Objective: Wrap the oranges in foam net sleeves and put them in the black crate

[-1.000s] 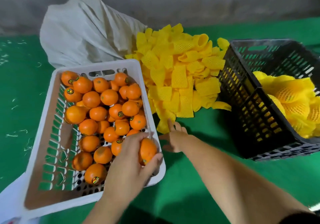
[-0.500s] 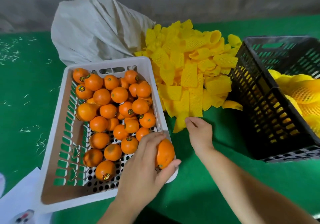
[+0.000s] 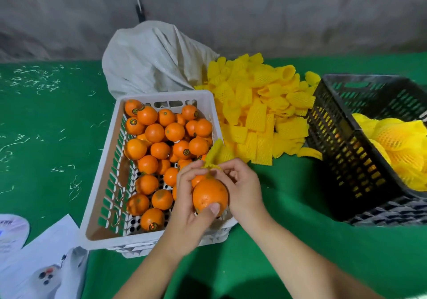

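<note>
My left hand [image 3: 187, 208] grips an orange [image 3: 209, 196] above the near right corner of the white crate [image 3: 101, 197], thumb pressed on its front. My right hand [image 3: 242, 187] pinches a yellow foam net sleeve [image 3: 213, 153] at the top of that orange; the sleeve sticks up and away from it. Several bare oranges [image 3: 161, 137] fill the white crate. A pile of yellow sleeves [image 3: 258, 107] lies on the green table behind my hands. The black crate [image 3: 342, 160] stands at the right with wrapped oranges [image 3: 397, 144] inside.
A grey cloth sack [image 3: 152, 60] slumps behind the white crate against the grey wall. White papers [image 3: 34, 264] lie at the near left corner. Green table surface [image 3: 46, 137] stretches to the left, scattered with pale shreds.
My right hand picked a sleeve from the pile's edge and brought it to the orange. My left hand lifted the orange and turned it toward me. The camera shifted left.
</note>
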`<state>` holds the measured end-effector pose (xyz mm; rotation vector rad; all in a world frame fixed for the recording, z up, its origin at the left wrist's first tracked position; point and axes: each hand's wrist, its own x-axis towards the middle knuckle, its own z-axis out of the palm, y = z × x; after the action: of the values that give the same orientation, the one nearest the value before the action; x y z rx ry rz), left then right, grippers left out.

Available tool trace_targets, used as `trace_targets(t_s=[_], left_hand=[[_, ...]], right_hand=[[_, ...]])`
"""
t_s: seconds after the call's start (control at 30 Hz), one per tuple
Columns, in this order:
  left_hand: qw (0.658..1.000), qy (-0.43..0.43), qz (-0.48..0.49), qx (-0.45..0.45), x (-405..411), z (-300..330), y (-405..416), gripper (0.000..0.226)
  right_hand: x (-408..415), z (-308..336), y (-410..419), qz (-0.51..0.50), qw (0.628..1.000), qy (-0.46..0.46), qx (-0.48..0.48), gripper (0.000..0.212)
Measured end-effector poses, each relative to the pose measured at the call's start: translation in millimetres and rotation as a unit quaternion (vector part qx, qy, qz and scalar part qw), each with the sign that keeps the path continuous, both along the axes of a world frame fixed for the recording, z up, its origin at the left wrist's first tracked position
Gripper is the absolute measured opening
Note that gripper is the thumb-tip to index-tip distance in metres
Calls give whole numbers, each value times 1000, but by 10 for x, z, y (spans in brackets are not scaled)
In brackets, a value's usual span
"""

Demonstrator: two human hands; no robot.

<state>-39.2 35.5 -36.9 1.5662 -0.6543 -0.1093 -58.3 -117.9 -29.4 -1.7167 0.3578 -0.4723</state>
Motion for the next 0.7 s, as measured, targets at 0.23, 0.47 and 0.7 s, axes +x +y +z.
trace_targets(t_s=[0.23, 0.47, 0.7], left_hand=[[995, 81, 40, 40, 98, 14, -23, 35], [986, 91, 119, 71, 81, 11, -170, 38], [978, 41, 118, 166, 94, -52, -206, 85]], right_hand=[[25, -66, 11, 57, 997, 44, 4, 28], [45, -150, -16, 14, 996, 43, 76, 3], [-1, -102, -62, 18, 987, 28, 157, 9]])
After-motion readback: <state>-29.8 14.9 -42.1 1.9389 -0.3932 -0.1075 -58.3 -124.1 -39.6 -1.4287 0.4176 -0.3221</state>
